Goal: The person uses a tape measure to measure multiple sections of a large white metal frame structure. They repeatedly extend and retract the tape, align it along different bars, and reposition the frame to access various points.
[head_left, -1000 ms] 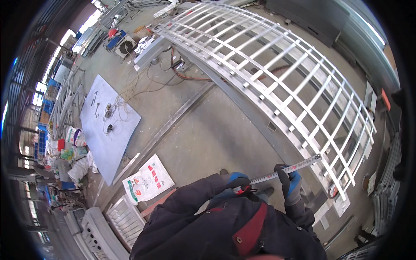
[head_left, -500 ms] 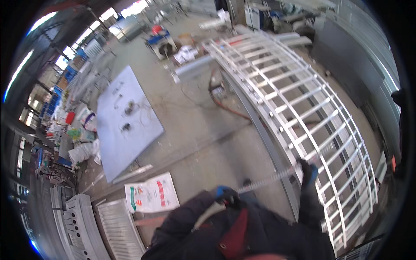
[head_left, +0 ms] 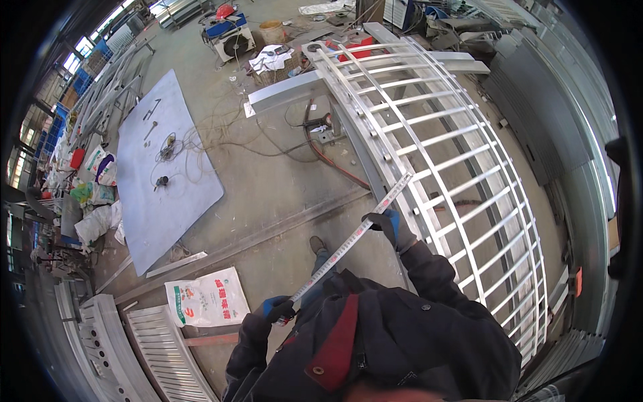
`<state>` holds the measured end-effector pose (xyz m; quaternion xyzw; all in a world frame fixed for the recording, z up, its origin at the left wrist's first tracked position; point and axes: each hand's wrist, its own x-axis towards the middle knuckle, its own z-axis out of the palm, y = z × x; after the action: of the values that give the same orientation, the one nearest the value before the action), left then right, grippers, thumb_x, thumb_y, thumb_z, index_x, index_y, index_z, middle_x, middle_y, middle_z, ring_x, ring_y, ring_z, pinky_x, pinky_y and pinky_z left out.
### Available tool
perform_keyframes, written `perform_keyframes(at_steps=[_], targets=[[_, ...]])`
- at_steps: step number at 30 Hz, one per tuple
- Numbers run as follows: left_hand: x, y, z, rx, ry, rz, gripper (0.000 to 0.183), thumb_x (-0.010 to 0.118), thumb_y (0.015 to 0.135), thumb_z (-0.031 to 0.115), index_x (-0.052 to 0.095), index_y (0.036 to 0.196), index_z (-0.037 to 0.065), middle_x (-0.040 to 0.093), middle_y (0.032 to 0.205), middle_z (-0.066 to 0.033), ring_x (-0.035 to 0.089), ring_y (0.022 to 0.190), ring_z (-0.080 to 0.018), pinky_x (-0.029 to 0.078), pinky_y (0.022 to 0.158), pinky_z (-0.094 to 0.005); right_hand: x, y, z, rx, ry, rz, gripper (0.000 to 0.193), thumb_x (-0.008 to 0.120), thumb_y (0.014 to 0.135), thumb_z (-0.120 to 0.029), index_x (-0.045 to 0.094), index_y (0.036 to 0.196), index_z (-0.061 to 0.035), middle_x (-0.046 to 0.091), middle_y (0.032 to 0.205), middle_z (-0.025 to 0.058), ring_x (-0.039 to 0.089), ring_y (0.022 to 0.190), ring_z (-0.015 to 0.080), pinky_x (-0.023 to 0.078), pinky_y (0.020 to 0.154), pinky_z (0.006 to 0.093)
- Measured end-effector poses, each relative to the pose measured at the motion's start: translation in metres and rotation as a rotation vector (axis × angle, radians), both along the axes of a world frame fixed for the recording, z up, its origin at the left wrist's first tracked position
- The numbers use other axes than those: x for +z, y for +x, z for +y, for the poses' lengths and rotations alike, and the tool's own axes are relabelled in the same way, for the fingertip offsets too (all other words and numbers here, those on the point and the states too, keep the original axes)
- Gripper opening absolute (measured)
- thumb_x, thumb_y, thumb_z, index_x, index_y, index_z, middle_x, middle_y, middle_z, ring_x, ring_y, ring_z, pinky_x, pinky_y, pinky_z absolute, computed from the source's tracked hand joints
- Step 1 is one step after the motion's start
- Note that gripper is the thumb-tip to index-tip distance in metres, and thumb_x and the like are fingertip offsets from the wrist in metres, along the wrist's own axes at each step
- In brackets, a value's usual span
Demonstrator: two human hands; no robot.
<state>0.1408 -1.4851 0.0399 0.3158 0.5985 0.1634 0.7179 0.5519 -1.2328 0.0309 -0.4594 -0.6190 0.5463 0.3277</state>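
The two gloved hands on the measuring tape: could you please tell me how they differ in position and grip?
The left hand is low, close to the body, closed round the tape's near end. The right hand is raised further out by the white metal grille, pinching the tape partway along. Both wear dark gloves with blue.

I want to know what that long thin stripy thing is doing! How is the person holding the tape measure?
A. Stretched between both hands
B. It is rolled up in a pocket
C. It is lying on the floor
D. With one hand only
A: the tape measure runs stretched from the left hand up to the right hand, and its far end reaches the white metal gate.
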Motion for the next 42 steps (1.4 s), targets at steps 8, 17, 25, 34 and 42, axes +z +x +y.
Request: perform_keyframes(at_steps=[8, 17, 25, 34, 42], targets=[[-0.046, -0.063, 0.226, -0.125, 0.076, -0.044, 0.042, 0.070, 0.102, 0.033, 0.071, 0.127, 0.000, 0.076, 0.100, -0.0068, 0.071, 0.087, -0.0147, 0.057, 0.080, -0.0313, -0.007, -0.112, 0.118, 0.146, -0.241, -0.060, 0.031, 0.071, 0.097, -0.030, 0.080, 0.102, -0.0014, 0.079, 0.089, 0.0131, 0.074, 0.078, 0.0214, 0.059, 0.072, 0.0357], [-0.037, -0.113, 0.410, -0.037, 0.153, -0.047, 0.037, 0.068, 0.103, 0.027, 0.070, 0.126, 0.000, 0.076, 0.096, -0.0065, 0.069, 0.080, -0.0128, 0.056, 0.072, -0.0299, 0.006, -0.196, 0.290, 0.136, -0.182, 0.064, 0.020, 0.072, 0.096, -0.020, 0.071, 0.101, -0.0003, 0.072, 0.090, 0.0095, 0.068, 0.082, 0.0176, 0.055, 0.075, 0.0350], [-0.054, -0.138, 0.581, 0.064, 0.089, 0.101, 0.032, 0.069, 0.101, 0.028, 0.076, 0.112, -0.002, 0.076, 0.092, -0.0074, 0.069, 0.082, -0.0145, 0.054, 0.075, -0.0296, -0.053, -0.250, 0.486, 0.138, -0.450, -0.006, 0.038, 0.075, 0.094, -0.035, 0.078, 0.106, 0.0011, 0.079, 0.095, 0.0136, 0.075, 0.079, 0.0188, 0.059, 0.070, 0.0341], [-0.040, -0.182, 0.793, 0.095, 0.019, 0.151, 0.032, 0.069, 0.101, 0.028, 0.074, 0.109, -0.003, 0.071, 0.083, -0.0081, 0.065, 0.065, -0.0157, 0.051, 0.058, -0.0307, -0.050, -0.225, 0.672, 0.144, -0.516, -0.058, 0.053, 0.066, 0.100, -0.053, 0.074, 0.120, -0.0050, 0.076, 0.105, 0.0090, 0.072, 0.089, 0.0167, 0.059, 0.079, 0.0350], [-0.078, -0.216, 0.941, 0.016, -0.138, 0.135, 0.030, 0.070, 0.098, 0.025, 0.075, 0.113, -0.001, 0.073, 0.087, -0.0099, 0.066, 0.066, -0.0167, 0.052, 0.058, -0.0319, -0.100, -0.176, 0.752, -0.103, -0.460, 0.115, 0.043, 0.065, 0.103, -0.042, 0.073, 0.123, -0.0047, 0.077, 0.105, 0.0061, 0.071, 0.087, 0.0138, 0.058, 0.077, 0.0324]])
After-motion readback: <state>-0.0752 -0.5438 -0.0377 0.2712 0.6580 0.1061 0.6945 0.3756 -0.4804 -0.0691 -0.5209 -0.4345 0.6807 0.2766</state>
